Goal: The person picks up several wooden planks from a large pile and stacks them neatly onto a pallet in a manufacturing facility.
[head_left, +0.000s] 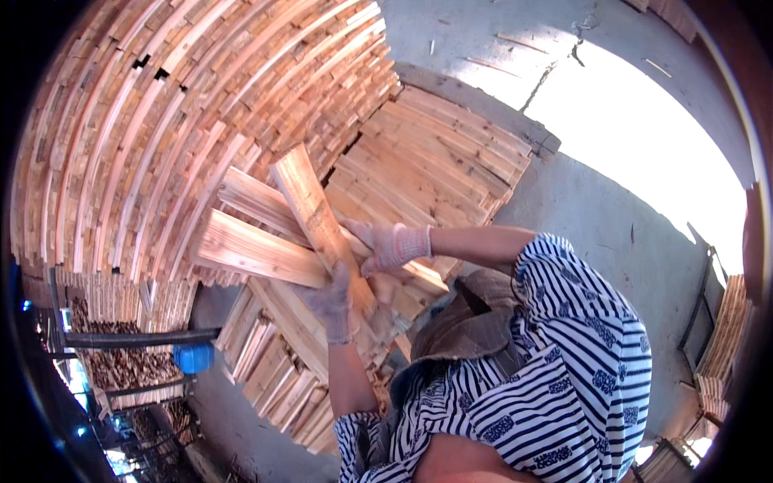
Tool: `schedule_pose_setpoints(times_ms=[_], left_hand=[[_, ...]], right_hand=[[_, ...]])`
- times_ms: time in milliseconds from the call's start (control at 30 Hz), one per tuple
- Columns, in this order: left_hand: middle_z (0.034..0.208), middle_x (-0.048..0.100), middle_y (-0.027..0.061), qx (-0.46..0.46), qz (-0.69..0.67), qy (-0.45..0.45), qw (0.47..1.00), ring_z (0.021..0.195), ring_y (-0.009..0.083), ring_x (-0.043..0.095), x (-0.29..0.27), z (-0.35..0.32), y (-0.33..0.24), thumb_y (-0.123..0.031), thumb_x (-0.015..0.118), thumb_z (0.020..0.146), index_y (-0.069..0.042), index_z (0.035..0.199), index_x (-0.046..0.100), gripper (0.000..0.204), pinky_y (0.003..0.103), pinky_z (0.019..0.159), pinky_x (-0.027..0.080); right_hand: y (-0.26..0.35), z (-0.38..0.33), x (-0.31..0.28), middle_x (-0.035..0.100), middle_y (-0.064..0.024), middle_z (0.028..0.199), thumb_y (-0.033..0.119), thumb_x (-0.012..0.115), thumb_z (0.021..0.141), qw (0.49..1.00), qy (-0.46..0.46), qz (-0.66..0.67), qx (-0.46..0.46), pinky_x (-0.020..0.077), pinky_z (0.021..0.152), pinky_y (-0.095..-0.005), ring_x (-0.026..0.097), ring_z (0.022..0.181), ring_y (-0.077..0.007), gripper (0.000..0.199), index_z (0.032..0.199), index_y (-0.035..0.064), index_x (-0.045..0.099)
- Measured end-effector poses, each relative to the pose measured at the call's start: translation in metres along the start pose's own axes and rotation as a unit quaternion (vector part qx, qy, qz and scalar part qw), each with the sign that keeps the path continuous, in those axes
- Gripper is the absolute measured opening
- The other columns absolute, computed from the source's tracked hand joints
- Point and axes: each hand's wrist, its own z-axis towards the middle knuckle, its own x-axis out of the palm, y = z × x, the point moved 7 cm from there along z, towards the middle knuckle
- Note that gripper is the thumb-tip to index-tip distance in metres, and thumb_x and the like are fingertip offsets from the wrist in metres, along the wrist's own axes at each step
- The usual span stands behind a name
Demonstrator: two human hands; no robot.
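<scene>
Both my hands wear pale knitted gloves. My left hand (332,304) is closed around the near end of a light wooden board (258,251) and presses against a second wooden board (310,208) that crosses it at a slant. Over the right edge of that slanted board, my right hand (385,244) curls its fingers. A third board (262,201) passes beneath the slanted one, its near end sticking out below my right hand. Part of my left hand's grip is hidden behind the wood.
A tall wall of stacked boards (153,137) rises at the left and far side. A low layer of flat boards (427,157) lies beyond my right hand. More loose boards (278,370) are piled below left. A blue container (193,358) stands farther left. Concrete floor (580,201) extends right.
</scene>
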Motion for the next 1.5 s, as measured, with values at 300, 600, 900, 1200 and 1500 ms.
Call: schedule_pose_setpoints(times_ms=[300,600,900,1200,1500], left_hand=[[0.147,0.043,0.0247,-0.188,0.117,0.099,0.97,0.134,0.0385,0.046,-0.016,0.066,0.041,-0.021,0.083,0.07,-0.001,0.158,0.009,0.117,0.043,0.11,0.045],[0.135,0.052,0.0315,-0.213,0.623,0.253,0.709,0.124,0.0458,0.053,0.093,0.026,0.173,-0.041,0.079,0.073,0.001,0.157,0.01,0.116,0.046,0.107,0.043],[0.137,0.048,0.0324,-0.232,0.6,0.323,0.694,0.125,0.0442,0.051,0.069,0.016,0.253,-0.053,0.078,0.075,0.004,0.156,0.001,0.125,0.049,0.109,0.038],[0.139,0.045,0.0327,-0.236,0.568,0.312,0.724,0.126,0.045,0.048,0.08,0.017,0.251,-0.047,0.077,0.076,0.005,0.156,0.004,0.119,0.049,0.109,0.037],[0.146,0.042,0.0307,-0.323,0.474,0.352,0.74,0.134,0.0443,0.045,0.054,0.029,0.258,-0.049,0.079,0.072,-0.002,0.159,0.006,0.123,0.048,0.109,0.038]], right_hand=[[-0.032,-0.031,-0.132,0.064,-0.0203,0.121,0.031,0.071,0.079,0.896,-0.094,-0.332,0.28,0.0523,0.095,-0.0443,0.064,0.113,-0.0351,0.077,0.145,0.007,0.039],[-0.221,-0.051,-0.162,0.058,-0.0206,0.133,0.031,0.067,0.088,0.815,-0.109,-0.408,0.396,0.0476,0.101,-0.046,0.056,0.125,-0.0375,0.078,0.15,0.0016,0.03],[-0.282,-0.076,-0.316,0.06,-0.0247,0.134,0.063,0.065,0.086,0.918,-0.133,-0.12,0.354,0.0433,0.107,-0.0428,0.059,0.123,-0.0359,0.094,0.152,0.0039,0.035],[-0.35,-0.046,-0.374,0.04,-0.028,0.153,0.072,0.049,0.093,0.892,-0.012,-0.125,0.434,0.0326,0.115,-0.0416,0.04,0.142,-0.038,0.1,0.158,0.0008,0.02],[-0.294,-0.003,-0.349,0.051,-0.03,0.137,0.031,0.071,0.085,0.83,-0.071,-0.315,0.455,0.0476,0.103,-0.0475,0.055,0.125,-0.043,0.084,0.147,0.004,0.022]])
